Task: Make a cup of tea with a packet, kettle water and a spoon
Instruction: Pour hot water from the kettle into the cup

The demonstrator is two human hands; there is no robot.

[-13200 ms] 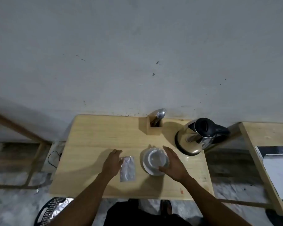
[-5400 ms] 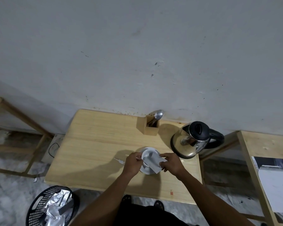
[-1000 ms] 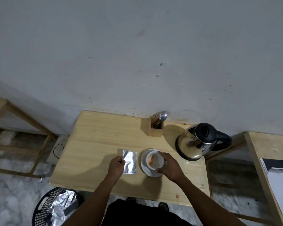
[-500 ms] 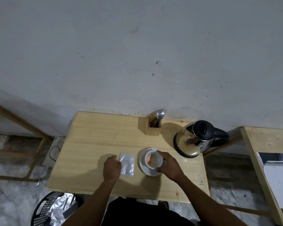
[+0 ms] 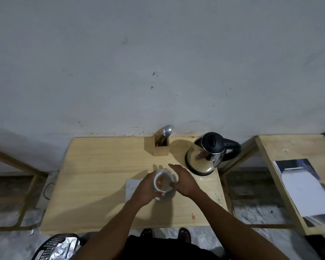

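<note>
A white cup [image 5: 163, 182] with orange powder inside sits over its saucer [image 5: 166, 197] on the wooden table [image 5: 101, 175]. My left hand [image 5: 145, 189] wraps the cup from the left, thumb under its near rim. On the cup's right is my right hand [image 5: 184, 182], fingers stretched out and thumb touching the cup wall. I cannot tell if the cup is lifted off the saucer. The silver packet [image 5: 132, 185] lies flat, partly under my left hand. The steel kettle [image 5: 206, 156] stands at the back right. A spoon [image 5: 166, 132] stands in a wooden holder [image 5: 160, 148].
The wall runs right behind the table. A black basket [image 5: 51, 248] with foil scraps sits on the floor at the front left. A second wooden table [image 5: 281, 147] at the right carries a white and grey booklet [image 5: 304, 188].
My left hand has left the packet and moved right onto the cup. My right hand has loosened from the cup and spread its fingers beside it.
</note>
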